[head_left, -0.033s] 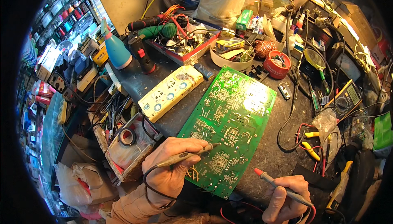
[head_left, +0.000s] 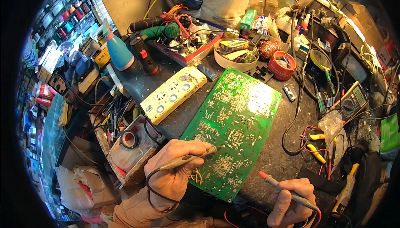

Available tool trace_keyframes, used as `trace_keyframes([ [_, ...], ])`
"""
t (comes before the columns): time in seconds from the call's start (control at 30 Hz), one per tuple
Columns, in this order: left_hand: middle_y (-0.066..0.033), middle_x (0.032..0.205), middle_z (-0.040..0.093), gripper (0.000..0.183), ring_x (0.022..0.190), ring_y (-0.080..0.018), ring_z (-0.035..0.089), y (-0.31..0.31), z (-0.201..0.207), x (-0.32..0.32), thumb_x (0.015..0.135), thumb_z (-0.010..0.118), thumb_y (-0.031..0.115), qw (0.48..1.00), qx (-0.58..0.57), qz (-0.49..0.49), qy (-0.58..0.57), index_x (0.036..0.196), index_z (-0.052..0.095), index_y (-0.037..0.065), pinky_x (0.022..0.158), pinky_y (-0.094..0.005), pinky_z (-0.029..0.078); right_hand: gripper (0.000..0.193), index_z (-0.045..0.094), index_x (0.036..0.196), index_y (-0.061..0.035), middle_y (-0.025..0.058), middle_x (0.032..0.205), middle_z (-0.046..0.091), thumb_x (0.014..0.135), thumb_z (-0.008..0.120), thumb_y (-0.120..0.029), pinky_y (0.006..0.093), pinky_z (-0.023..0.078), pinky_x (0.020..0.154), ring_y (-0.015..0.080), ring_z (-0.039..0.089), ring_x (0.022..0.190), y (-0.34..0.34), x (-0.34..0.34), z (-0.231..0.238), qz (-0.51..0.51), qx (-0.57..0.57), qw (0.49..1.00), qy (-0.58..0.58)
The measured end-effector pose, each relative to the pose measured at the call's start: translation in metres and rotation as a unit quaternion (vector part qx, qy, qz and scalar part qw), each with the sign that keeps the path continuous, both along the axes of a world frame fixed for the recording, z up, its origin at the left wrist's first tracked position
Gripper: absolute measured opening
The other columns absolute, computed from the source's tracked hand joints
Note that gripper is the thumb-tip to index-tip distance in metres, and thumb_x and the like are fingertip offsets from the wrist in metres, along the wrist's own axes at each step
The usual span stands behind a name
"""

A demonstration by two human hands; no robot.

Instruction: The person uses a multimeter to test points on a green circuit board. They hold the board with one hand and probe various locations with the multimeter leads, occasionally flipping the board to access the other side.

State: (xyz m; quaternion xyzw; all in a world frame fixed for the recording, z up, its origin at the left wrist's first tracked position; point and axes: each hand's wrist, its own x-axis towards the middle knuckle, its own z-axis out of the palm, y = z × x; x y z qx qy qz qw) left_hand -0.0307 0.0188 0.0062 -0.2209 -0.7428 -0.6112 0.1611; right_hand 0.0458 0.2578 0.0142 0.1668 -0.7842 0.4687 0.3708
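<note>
No shift is being seen since earlier. One tan probe (head_left: 177, 162) is being pinched by the left hand (head_left: 168, 180) over the benchtop's (head_left: 276, 157) circuit board (head_left: 235, 138), a red-tipped probe (head_left: 273, 181) beside it by the right hand (head_left: 291, 203).

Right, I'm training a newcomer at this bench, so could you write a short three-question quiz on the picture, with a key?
1. True or false: the right hand holds a red-tipped probe.
2. Which lies to the left of the circuit board?
A) multimeter
B) power strip
C) round red tub
3. Fill in: the ____ hand's probe reaches over the board.

Key: 1. True. 2. B. 3. Left; the left hand points the left probe at the board.
</note>
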Motion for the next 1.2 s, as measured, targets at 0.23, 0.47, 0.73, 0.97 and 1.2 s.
trace_keyframes([
  [0.23, -0.0184, 0.109, 0.078, 0.018, 0.098, -0.0276, 0.076, 0.001, -0.002, -0.001, 0.102, 0.075, 0.011, 1.0, 0.0, 0.009, 0.001, 0.113, 0.07, -0.003, 0.089, -0.0365, 0.061, 0.017, 0.063, 0.12, 0.0121, 0.016, 0.083, 0.068, 0.108, 0.059, 0.0, 0.0302, 0.045, 0.049, 0.0134, 0.051, 0.051, 0.0, 0.0, -0.001, -0.006, 0.007, 1.0, 0.007],
  [0.47, -0.0175, 0.109, 0.079, 0.018, 0.098, -0.0279, 0.076, 0.0, -0.002, -0.001, 0.102, 0.074, 0.012, 1.0, -0.012, 0.006, 0.004, 0.113, 0.07, -0.002, 0.088, -0.0365, 0.061, 0.02, 0.061, 0.125, 0.0101, 0.0166, 0.084, 0.07, 0.108, 0.058, 0.0, 0.0297, 0.044, 0.047, 0.0121, 0.048, 0.048, 0.001, -0.002, -0.004, -0.006, 0.012, 1.0, 0.024],
  [0.73, -0.017, 0.109, 0.079, 0.019, 0.099, -0.0275, 0.076, 0.0, -0.003, -0.001, 0.101, 0.074, 0.014, 1.0, -0.015, 0.009, 0.004, 0.112, 0.07, -0.002, 0.089, -0.0366, 0.061, 0.021, 0.061, 0.127, 0.01, 0.0164, 0.084, 0.07, 0.109, 0.058, -0.001, 0.0286, 0.044, 0.044, 0.0107, 0.047, 0.046, 0.003, -0.002, -0.005, 0.029, 0.008, 1.0, 0.0],
  [0.97, -0.0164, 0.107, 0.08, 0.016, 0.095, -0.0298, 0.077, -0.001, 0.005, -0.004, 0.095, 0.078, 0.005, 0.997, -0.071, 0.009, 0.04, 0.109, 0.071, 0.0, 0.084, -0.0359, 0.06, 0.016, 0.063, 0.12, 0.0112, 0.0206, 0.095, 0.071, 0.107, 0.058, 0.002, 0.0302, 0.046, 0.047, 0.0137, 0.052, 0.05, 0.001, -0.002, -0.002, 0.005, 0.006, 1.0, 0.017],
  [1.2, -0.0168, 0.106, 0.08, 0.026, 0.094, -0.0316, 0.078, 0.0, 0.016, -0.003, 0.084, 0.079, -0.008, 0.987, -0.138, -0.014, 0.08, 0.109, 0.073, 0.0, 0.082, -0.0378, 0.061, 0.016, 0.065, 0.117, 0.0136, 0.0219, 0.096, 0.072, 0.103, 0.062, 0.007, 0.0306, 0.047, 0.054, 0.017, 0.056, 0.06, -0.007, -0.004, -0.002, -0.024, -0.027, 0.999, 0.02],
])
